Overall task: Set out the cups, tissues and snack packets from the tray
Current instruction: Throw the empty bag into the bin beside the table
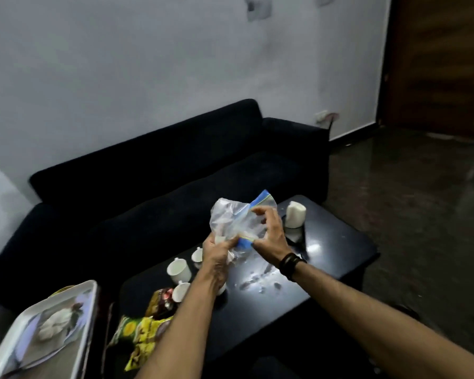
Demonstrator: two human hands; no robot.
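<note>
At the centre of the frame we see both hands closed on a clear plastic bag [231, 218] with a blue strip along its mouth, held up above the black table [337, 258]. The left hand [216, 255] pinches the lower left part of the bag, fingers curled shut on the plastic. The right hand [270, 232] grips the blue-edged side, thumb and fingers clamped on the film; a dark wristband [290, 265] circles that wrist. The two hands are close together, with only the bag between them. We cannot tell what is inside the bag; something pale shows through it.

Just below and left of the left hand, three white cups [179, 270] stand on the table, one partly hidden by the forearm. Toward the right of centre, beyond the right hand, a white roll of tissue [296, 214] stands upright near the far edge of the table.

At the lower centre-left, a brown snack packet [162, 298] and a yellow-green snack packet [140, 335] lie at the near left end of the table, touching one another.

In the lower left corner a white tray [91, 302] sits tilted, its glossy bottom reflecting light. A dark sofa [148, 170] runs behind the table, against a pale wall [148, 64]. A brown door [438, 58] fills the upper right.
</note>
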